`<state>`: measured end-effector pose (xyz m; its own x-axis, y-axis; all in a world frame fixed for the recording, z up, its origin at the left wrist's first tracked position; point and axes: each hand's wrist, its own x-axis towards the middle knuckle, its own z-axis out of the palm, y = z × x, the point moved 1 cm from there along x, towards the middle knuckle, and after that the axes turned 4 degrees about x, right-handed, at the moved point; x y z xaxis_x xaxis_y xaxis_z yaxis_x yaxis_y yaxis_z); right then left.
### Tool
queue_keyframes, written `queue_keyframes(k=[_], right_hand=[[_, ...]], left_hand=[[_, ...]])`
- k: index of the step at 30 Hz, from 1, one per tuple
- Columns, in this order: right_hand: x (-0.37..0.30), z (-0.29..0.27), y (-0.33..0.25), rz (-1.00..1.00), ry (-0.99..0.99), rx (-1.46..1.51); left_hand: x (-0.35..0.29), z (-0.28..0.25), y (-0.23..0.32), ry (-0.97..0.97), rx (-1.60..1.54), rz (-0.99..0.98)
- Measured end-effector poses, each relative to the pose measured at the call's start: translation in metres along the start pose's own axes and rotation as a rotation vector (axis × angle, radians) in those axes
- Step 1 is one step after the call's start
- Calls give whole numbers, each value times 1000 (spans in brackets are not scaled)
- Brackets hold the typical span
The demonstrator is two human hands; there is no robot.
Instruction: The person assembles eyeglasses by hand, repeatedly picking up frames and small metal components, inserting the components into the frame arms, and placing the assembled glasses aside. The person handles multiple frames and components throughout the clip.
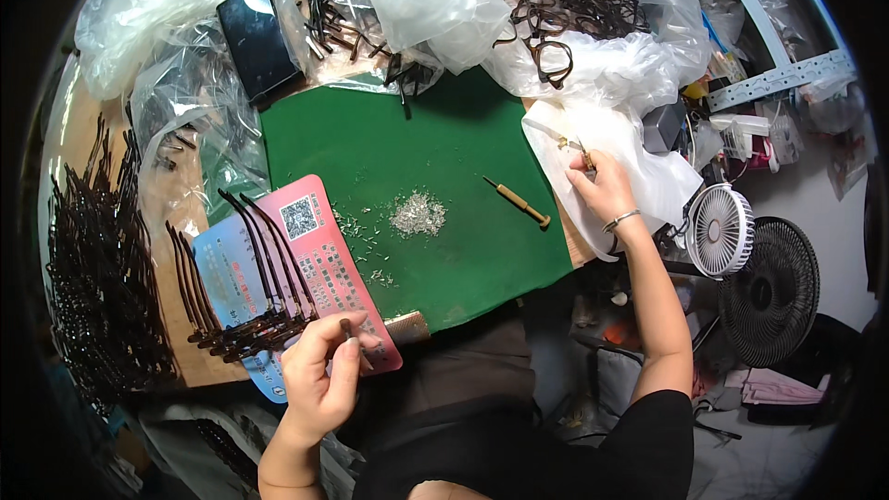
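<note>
My left hand point(319, 380) is closed near the front edge, thumb and fingers pinching a small dark piece point(346, 327), too small to name. Just behind it, assembled tortoiseshell glasses frames point(259, 329) lie in a row, temples pointing away, on a blue and pink printed card point(319, 222). At the right, over white plastic sheeting point(546, 125), my right hand point(604, 190) is closed on a small brass-coloured tool point(588, 159), mostly hidden by the fingers. A brass-handled screwdriver point(523, 206) lies on the green mat point(482, 268), right of a heap of tiny silvery screws point(419, 214).
Dark glasses temples point(102, 268) are piled at the far left. Clear plastic bags point(426, 0) line the back, with glasses frames point(565, 0) at the back right. A black phone point(259, 42) leans at the back left. A white fan point(720, 231) stands to the right.
</note>
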<state>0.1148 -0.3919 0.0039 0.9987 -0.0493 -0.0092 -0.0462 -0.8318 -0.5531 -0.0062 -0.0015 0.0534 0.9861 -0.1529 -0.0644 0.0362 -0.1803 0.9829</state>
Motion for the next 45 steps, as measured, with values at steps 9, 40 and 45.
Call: queue_keyframes(k=[9, 40, 45], right_hand=[[-6, -4, 12, -74, -4, -110], [-74, 58, -177, -323, -645, 658], [-60, 65, -176, 290, -1163, 955]], left_hand=[[-9, 15, -15, -105, -141, -109], [-10, 36, -15, -311, -564, -499], [-12, 32, -17, -329, -527, -431]])
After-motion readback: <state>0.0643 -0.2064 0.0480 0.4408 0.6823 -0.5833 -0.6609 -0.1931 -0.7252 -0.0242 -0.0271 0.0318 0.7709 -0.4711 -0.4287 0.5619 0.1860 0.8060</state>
